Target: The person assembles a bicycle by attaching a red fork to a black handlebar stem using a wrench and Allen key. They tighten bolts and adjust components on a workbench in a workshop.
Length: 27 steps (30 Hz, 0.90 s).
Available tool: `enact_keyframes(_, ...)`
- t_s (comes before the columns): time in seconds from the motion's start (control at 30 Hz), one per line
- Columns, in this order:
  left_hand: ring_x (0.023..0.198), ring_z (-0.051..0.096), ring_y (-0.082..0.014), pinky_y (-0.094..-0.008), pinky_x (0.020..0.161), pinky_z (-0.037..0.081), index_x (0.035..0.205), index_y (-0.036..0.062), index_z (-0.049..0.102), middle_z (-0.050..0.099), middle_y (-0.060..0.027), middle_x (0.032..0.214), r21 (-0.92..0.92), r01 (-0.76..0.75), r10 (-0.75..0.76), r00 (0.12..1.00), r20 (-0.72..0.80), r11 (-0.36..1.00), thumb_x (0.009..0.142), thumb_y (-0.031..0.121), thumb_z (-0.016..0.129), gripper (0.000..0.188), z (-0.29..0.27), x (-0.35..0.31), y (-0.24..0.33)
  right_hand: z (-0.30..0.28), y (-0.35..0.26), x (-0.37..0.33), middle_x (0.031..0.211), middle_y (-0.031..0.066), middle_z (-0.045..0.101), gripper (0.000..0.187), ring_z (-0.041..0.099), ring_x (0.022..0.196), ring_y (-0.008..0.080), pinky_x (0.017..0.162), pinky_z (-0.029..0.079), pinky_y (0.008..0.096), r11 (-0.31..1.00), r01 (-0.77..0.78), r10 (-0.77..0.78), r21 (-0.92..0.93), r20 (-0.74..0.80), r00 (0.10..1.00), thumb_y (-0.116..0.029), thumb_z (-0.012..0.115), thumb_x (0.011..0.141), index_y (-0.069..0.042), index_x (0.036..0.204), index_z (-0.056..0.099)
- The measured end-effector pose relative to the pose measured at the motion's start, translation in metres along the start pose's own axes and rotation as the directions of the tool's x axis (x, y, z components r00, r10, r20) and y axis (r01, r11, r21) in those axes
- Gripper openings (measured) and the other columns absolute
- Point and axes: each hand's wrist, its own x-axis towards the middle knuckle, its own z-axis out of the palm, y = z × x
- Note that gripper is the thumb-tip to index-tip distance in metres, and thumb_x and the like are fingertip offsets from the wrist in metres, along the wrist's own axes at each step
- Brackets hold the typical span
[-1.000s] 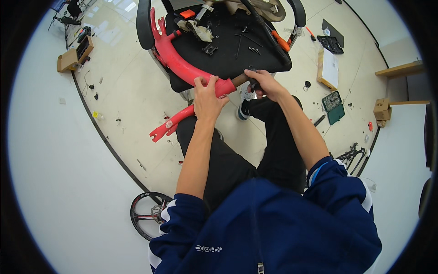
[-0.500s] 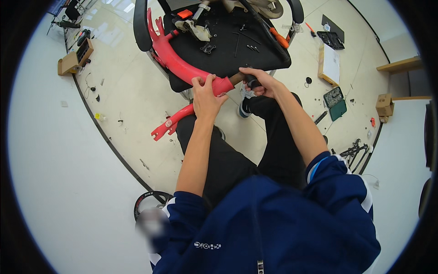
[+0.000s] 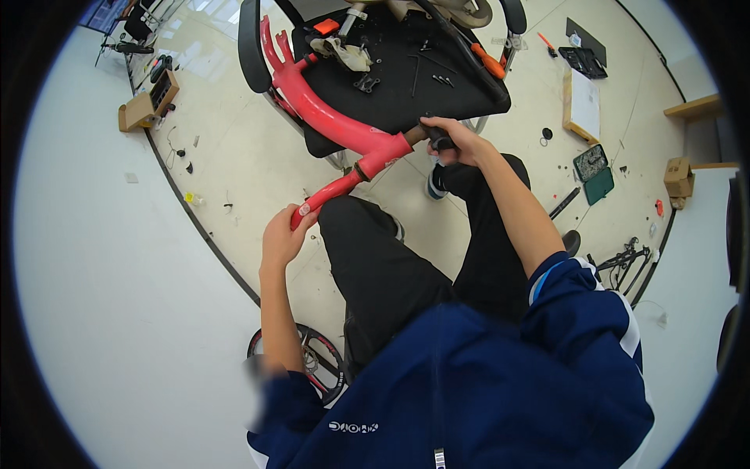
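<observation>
A red bicycle frame [image 3: 324,113] leans across the seat of a black office chair, its head tube toward me. Out of the tube's near end runs a red fork [image 3: 334,189], its legs pointing left past my knee. My left hand [image 3: 283,241] is closed around the lower end of the fork legs, hiding the tips. From the tube's other end sticks a brownish steerer tube [image 3: 416,135]. My right hand [image 3: 462,143] grips a black part [image 3: 441,141] at the end of that tube; the fingers partly cover it, so its exact kind is unclear.
The chair seat [image 3: 391,109] bears hex keys, bolts, a rag [image 3: 348,56] and an orange-handled screwdriver [image 3: 488,61]. A spoked wheel [image 3: 334,363] lies by my left arm. To the right are a green case [image 3: 598,186], a white-topped board [image 3: 582,105] and a cardboard box [image 3: 679,177].
My left hand has left the head tube and moved down and left to the fork's lower end. The fork's crown now shows a gap by the head tube. My right hand stays at the steerer end.
</observation>
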Motion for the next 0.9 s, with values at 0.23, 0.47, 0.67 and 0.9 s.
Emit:
enact_keyframes(0.23, 0.061, 0.054, -0.0316, -0.0400, 0.059, 0.042, 0.076, 0.0040, 0.053, 0.056, -0.0138, 0.066, 0.076, -0.036, 0.037, 0.999, -0.019, 0.996, 0.088, 0.043, 0.069, 0.044, 0.008, 0.012, -0.007, 0.015, 0.004, 0.000, 0.069, 0.0090, 0.064, 0.036, 0.034, 0.040, 0.0061, 0.041, 0.034, 0.0224, 0.987, 0.106, -0.079, 0.117, -0.219, 0.972, -0.047, 0.064, 0.090, -0.011, 0.089, 0.059)
enact_keyframes(0.47, 0.056, 0.053, -0.0300, -0.0393, 0.054, 0.041, 0.071, 0.0050, 0.054, 0.054, -0.0119, 0.061, 0.072, -0.100, 0.111, 0.981, -0.159, 0.992, 0.083, 0.044, 0.074, 0.045, 0.015, 0.013, -0.011, 0.018, 0.027, 0.002, 0.071, 0.0096, 0.066, 0.039, 0.035, 0.040, 0.0076, 0.047, 0.043, 0.0265, 0.980, 0.159, -0.117, 0.119, -0.303, 0.946, -0.046, 0.067, 0.090, -0.007, 0.088, 0.066)
enact_keyframes(0.67, 0.055, 0.054, -0.0291, -0.0388, 0.053, 0.042, 0.069, 0.0059, 0.055, 0.056, -0.0106, 0.061, 0.143, -0.154, 0.187, 0.949, -0.255, 0.978, 0.078, 0.040, 0.079, 0.043, 0.025, 0.006, -0.010, 0.039, 0.029, 0.001, 0.065, 0.0111, 0.064, 0.049, 0.044, 0.040, 0.0100, 0.049, 0.051, 0.0284, 0.978, 0.209, -0.189, 0.029, -0.320, 0.928, -0.050, 0.060, 0.094, -0.001, 0.093, 0.065)
enact_keyframes(0.9, 0.053, 0.053, -0.0284, -0.0377, 0.051, 0.041, 0.068, 0.0056, 0.057, 0.056, -0.0108, 0.060, 0.088, -0.131, 0.150, 0.953, -0.264, 0.988, 0.076, 0.040, 0.081, 0.042, 0.028, 0.008, -0.018, 0.021, 0.020, 0.008, 0.057, 0.0060, 0.052, 0.073, 0.044, 0.035, 0.0120, 0.043, 0.054, 0.0349, 0.992, 0.065, -0.067, -0.109, -0.020, 0.998, -0.067, 0.042, 0.095, 0.002, 0.086, 0.062)
